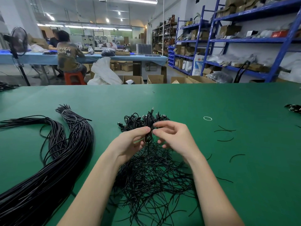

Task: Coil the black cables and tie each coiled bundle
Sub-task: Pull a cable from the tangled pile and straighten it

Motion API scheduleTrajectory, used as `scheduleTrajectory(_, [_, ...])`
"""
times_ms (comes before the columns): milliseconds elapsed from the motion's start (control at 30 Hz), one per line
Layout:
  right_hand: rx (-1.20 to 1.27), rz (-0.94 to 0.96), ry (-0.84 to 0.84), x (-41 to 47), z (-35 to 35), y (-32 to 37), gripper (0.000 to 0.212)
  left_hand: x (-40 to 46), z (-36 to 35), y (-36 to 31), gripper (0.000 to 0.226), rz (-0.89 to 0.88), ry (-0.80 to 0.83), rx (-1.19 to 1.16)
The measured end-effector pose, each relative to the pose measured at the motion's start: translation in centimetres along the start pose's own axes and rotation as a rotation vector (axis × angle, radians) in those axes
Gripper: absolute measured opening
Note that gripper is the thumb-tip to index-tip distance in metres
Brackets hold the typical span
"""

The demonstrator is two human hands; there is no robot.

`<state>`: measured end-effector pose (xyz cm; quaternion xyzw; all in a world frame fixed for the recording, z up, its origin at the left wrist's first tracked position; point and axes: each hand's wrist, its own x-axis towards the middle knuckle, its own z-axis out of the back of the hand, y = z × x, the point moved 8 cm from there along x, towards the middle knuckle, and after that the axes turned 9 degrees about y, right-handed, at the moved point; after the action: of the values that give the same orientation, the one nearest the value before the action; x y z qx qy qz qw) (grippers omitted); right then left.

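Above the green table [228,160] I hold a coiled black cable [149,134] upright, its plug end pointing up. My left hand [130,142] pinches the coil at its middle from the left. From the right, my right hand [172,137] pinches a thin tie at the same spot with curled fingers. Behind my hands lies a heap of coiled cables [138,119]. Under my wrists spreads a loose pile of short black ties [151,176]. A thick bundle of long straight cables [65,152] runs along the left.
A white rubber band [207,118] and stray ties [225,136] lie to the right. More cables sit at the far right edge [293,108]. Beyond the table are cardboard boxes [155,79], blue shelving [244,39] and seated people [68,53] at another bench.
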<state>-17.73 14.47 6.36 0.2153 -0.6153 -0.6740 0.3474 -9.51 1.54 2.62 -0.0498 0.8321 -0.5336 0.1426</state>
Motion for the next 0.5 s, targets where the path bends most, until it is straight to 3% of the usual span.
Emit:
scheduleTrajectory(100, [-0.28, 0.185, -0.026, -0.3, 0.3, 1.7, 0.027, -0.3, 0.1, 0.4, 0.006, 0.072, 0.001, -0.159])
scheduleTrajectory(200, [-0.498, 0.312, -0.104, -1.0, 0.7, 3.0, 0.021, -0.5, -0.2, 0.5, 0.005, 0.096, 0.025, -0.201])
scheduleTrajectory(367, [-0.667, 0.435, -0.11, -1.5, 0.6, 3.6, 0.027, -0.2, -0.2, 0.9, 0.007, 0.115, 0.042, -0.266])
scheduleTrajectory(500, [-0.65, 0.503, -0.182, -1.8, 0.7, 4.0, 0.026, 0.0, -0.4, 1.1, 0.009, 0.129, 0.059, -0.27])
